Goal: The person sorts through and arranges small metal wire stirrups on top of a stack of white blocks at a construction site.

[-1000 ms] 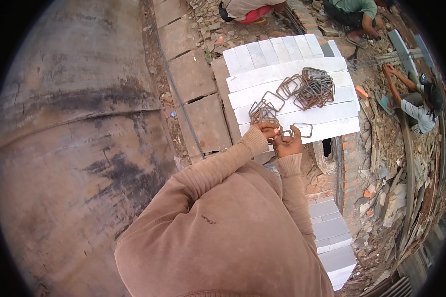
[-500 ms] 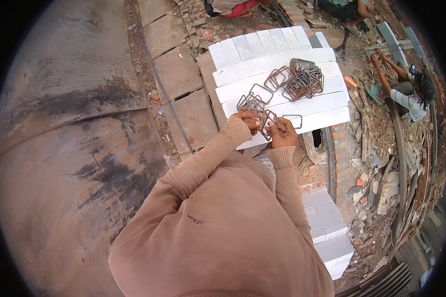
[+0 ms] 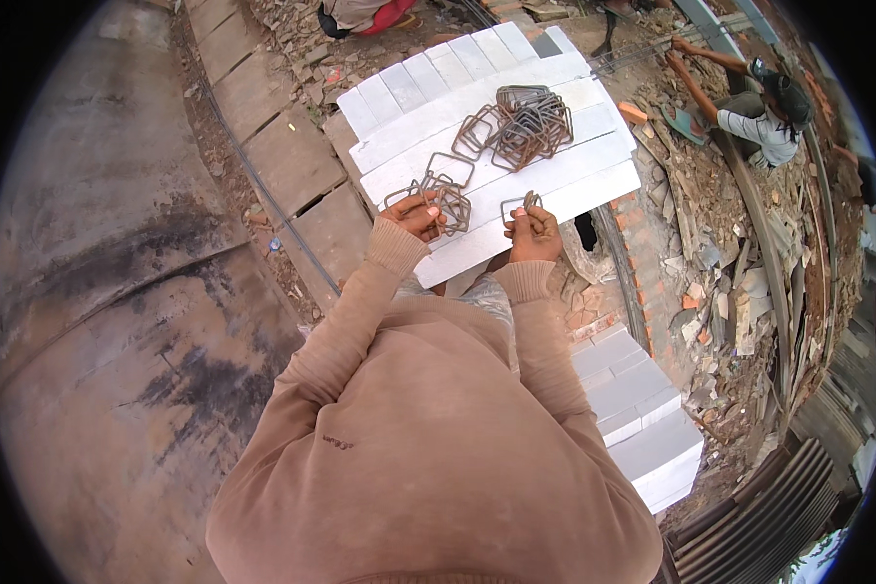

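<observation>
My left hand (image 3: pixel 417 216) is closed on several rusty wire stirrups (image 3: pixel 453 209), bent rebar rectangles, held over the near left edge of a stack of white blocks (image 3: pixel 584 185). To its right, my right hand (image 3: pixel 532 234) pinches another stirrup (image 3: pixel 505 206) near the blocks' front edge. A gap separates the hands. Beyond them, a tangled heap of stirrups (image 3: pixel 532 131) lies on the blocks, with one loose stirrup (image 3: pixel 451 168) between the heap and my left hand. How many pieces my right fingers hold is hard to make out.
A lower stack of pale blocks (image 3: pixel 633 404) stands at my right side. Broken brick and rubble (image 3: pixel 711 292) cover the ground on the right, where a co-worker (image 3: pixel 764 117) crouches. Another person (image 3: pixel 365 15) is partly visible at the top. Concrete slabs (image 3: pixel 292 156) run along the left.
My hands, close together before, have moved apart. The right one has drawn away to the right with a stirrup, while the left keeps its bunch. The whole view has shifted.
</observation>
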Tool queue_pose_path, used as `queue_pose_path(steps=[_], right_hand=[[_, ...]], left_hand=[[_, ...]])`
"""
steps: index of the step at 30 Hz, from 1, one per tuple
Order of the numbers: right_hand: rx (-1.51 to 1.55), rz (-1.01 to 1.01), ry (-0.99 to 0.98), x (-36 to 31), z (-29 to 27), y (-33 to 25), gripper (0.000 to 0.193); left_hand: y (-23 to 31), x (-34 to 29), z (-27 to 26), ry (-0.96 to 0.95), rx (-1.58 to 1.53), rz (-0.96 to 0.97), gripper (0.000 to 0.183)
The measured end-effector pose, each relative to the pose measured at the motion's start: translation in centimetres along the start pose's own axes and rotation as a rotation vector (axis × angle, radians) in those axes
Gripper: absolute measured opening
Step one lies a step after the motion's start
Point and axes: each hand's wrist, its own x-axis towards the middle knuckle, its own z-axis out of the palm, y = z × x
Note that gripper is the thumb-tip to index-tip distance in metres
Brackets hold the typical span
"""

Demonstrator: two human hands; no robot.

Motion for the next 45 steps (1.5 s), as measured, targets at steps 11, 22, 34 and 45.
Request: queue_pose_path(steps=[11,22,34,45], right_hand=[[-0.071,0.060,-0.523,-2.9,2.6,0.5,0.016],[-0.200,-0.170,-0.396,-4.3,4.1,-1.3,0.035],[0.125,0.438,-0.562,-1.3,2.9,0.0,0.032],[0.378,0.695,-0.532,0.9,0.6,0.8,0.016]], left_hand=[[0.2,-0.5,1.0,0.050,0.158,-0.187,0.034],[-1.3,0.6,0.9,-0.109,-0.171,-0.309,0.075],[-1.6,0.1,-0.8,-0.118,0.034,-0.284,0.062],[-2.5,4.6,-3.0,0.325,1.424,0.233,0.060]])
